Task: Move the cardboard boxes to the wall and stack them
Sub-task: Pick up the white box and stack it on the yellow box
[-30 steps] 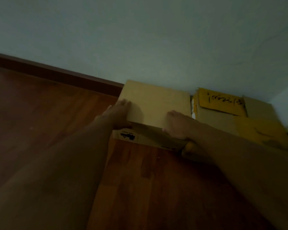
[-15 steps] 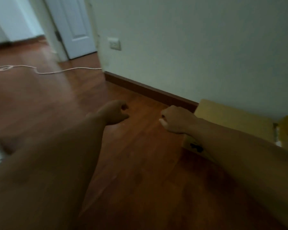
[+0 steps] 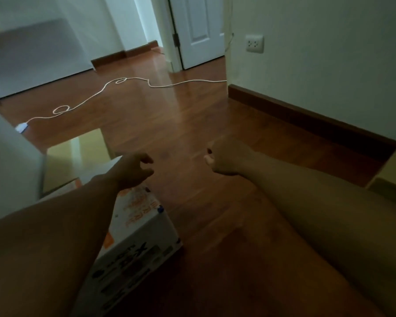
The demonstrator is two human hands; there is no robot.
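Observation:
A white box with orange and black print (image 3: pixel 137 227) lies on the wooden floor at lower left. Behind it stands a plain tan cardboard box (image 3: pixel 82 152). My left hand (image 3: pixel 133 170) hovers just above the white box's far end, fingers loosely spread, holding nothing. My right hand (image 3: pixel 226 159) hangs over bare floor to the right, fingers curled in with nothing in them. At the right edge, a corner of a tan box (image 3: pixel 393 172) sits against the wall.
A white cable (image 3: pixel 114 84) snakes across the floor toward a doorway with a white door (image 3: pixel 199 28). A wall socket (image 3: pixel 254 43) sits above the dark skirting board (image 3: pixel 306 115). A pale surface (image 3: pixel 7 161) fills the left edge.
Both hands have let go of the tan box by the wall. The view has swung left, bringing the white printed box and another tan box into sight. My left hand has opened.

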